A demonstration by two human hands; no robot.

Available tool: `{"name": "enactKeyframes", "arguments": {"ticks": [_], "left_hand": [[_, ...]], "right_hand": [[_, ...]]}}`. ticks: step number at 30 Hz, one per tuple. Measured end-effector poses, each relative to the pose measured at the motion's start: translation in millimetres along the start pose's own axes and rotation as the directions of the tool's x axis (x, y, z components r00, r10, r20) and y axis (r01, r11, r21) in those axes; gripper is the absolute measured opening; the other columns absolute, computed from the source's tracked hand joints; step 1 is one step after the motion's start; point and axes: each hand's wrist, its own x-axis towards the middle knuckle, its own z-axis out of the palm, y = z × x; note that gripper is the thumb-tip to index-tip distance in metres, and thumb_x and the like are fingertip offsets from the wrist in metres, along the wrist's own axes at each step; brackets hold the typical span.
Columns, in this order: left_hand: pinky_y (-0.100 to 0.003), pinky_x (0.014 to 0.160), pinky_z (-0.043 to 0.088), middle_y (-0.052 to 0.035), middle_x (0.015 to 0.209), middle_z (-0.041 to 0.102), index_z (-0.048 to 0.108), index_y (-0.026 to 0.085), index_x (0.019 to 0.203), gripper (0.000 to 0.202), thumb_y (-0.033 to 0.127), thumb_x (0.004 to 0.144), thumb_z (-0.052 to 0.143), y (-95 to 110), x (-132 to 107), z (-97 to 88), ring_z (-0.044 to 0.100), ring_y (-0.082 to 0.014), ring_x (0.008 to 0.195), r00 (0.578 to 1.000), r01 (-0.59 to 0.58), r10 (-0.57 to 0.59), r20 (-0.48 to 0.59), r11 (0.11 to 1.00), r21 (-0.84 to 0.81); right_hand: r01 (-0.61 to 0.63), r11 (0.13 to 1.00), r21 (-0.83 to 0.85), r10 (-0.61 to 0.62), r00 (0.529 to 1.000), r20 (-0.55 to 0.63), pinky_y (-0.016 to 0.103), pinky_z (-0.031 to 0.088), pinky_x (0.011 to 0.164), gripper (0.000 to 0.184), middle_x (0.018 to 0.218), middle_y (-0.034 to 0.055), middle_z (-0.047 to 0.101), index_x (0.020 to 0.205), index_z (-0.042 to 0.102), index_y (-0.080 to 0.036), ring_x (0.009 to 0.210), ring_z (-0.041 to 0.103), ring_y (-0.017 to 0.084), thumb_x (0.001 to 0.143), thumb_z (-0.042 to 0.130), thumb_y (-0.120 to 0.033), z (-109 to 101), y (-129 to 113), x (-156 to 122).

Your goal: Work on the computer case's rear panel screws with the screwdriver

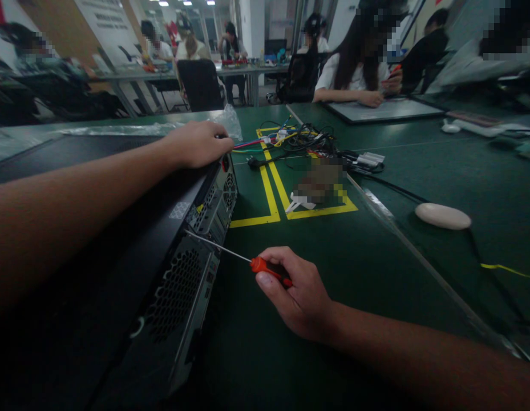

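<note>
A black desktop computer case (89, 251) lies on the left of the green table, its metal rear panel with vents and ports facing right. Across its top reaches my left arm, and my left hand (200, 144) grips the far rear corner with curled fingers, partly hidden. My right hand (296, 291) is closed around the red and black handle of a screwdriver (265, 267). The long thin shaft points left, and its tip touches or nearly touches the upper edge of the rear panel; exact contact is too small to tell.
Beyond the case, tangled cables (311, 138) and a black plug (254, 162) lie around yellow tape markings (271, 191). A white oval object (443, 216) sits on a cable at right. Across the table, a person works over a flat panel (388, 111); others sit behind.
</note>
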Motion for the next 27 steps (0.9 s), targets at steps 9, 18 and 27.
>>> {"name": "enactKeyframes", "arguments": {"ticks": [9, 18, 27], "left_hand": [[-0.049, 0.106, 0.049, -0.0204, 0.139, 0.068, 0.070, 0.012, 0.139, 0.071, 0.053, 0.096, 0.031, -2.4, 1.2, 0.8, 0.063, -0.0385, 0.126, 1.000, 0.002, -0.002, -0.005, 1.000, 0.006], [-0.051, 0.106, 0.048, -0.0206, 0.138, 0.069, 0.071, 0.012, 0.138, 0.069, 0.052, 0.096, 0.033, -1.8, 1.7, 0.8, 0.064, -0.0400, 0.125, 1.000, 0.000, 0.000, -0.009, 1.000, -0.014], [-0.051, 0.106, 0.049, -0.0210, 0.138, 0.068, 0.072, 0.012, 0.134, 0.067, 0.052, 0.097, 0.032, -4.1, 3.0, 2.0, 0.063, -0.0395, 0.127, 1.000, -0.012, 0.012, -0.008, 1.000, -0.001]], "right_hand": [[-0.041, 0.999, 0.007, 0.042, 0.999, -0.009, 0.025, 0.044, 0.058, 0.017, 0.086, -0.0020, 0.066, 0.107, 0.053, -0.025, 0.063, 0.058, 0.012, 0.096, 0.066, -0.021, 3.8, 0.1, -1.0], [-0.024, 1.000, 0.009, 0.024, 1.000, -0.016, 0.025, 0.045, 0.060, 0.016, 0.086, -0.0017, 0.067, 0.107, 0.055, -0.024, 0.066, 0.060, 0.013, 0.097, 0.066, -0.020, 3.0, 1.4, -1.1], [-0.015, 1.000, 0.005, 0.015, 1.000, -0.009, 0.025, 0.044, 0.061, 0.016, 0.086, -0.0021, 0.065, 0.108, 0.055, -0.024, 0.066, 0.059, 0.013, 0.098, 0.066, -0.021, 4.0, 3.3, -1.9]]}}
